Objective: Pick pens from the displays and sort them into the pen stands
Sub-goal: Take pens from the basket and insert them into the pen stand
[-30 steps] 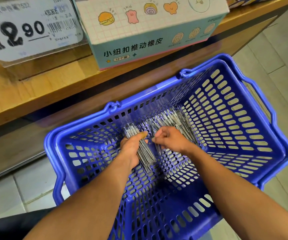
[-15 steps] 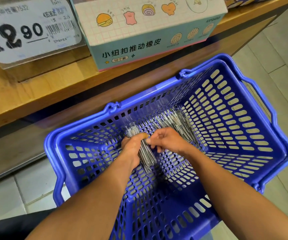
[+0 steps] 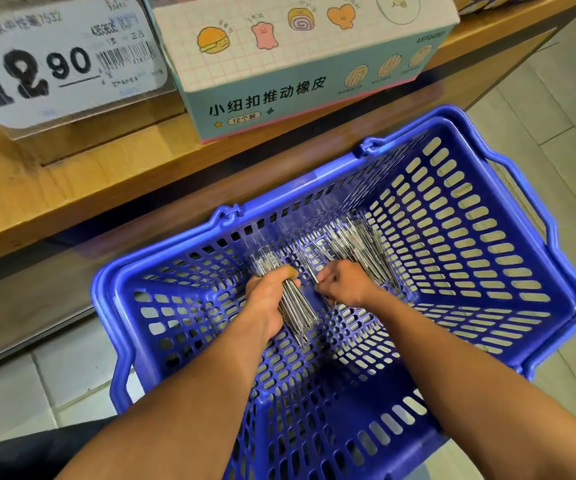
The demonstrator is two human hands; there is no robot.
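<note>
Both my hands reach down into a blue plastic shopping basket (image 3: 487,209). My left hand (image 3: 268,299) grips a bundle of clear silver-looking pens (image 3: 297,310) that stick out above and below the fist. My right hand (image 3: 340,284) has its fingers curled round a pen from the loose pile of pens (image 3: 352,242) lying on the basket floor by the far wall. No pen stand is in view.
The basket sits on a tiled floor (image 3: 563,109) in front of a wooden shelf (image 3: 72,188). On the shelf stand a pastel eraser box (image 3: 300,60) and a price tag holder (image 3: 61,60) reading 12.90.
My right hand drew closer to my left hand, then shifted back slightly with its fingers curled on a pen. The left hand keeps its grip on the bundle, almost still.
</note>
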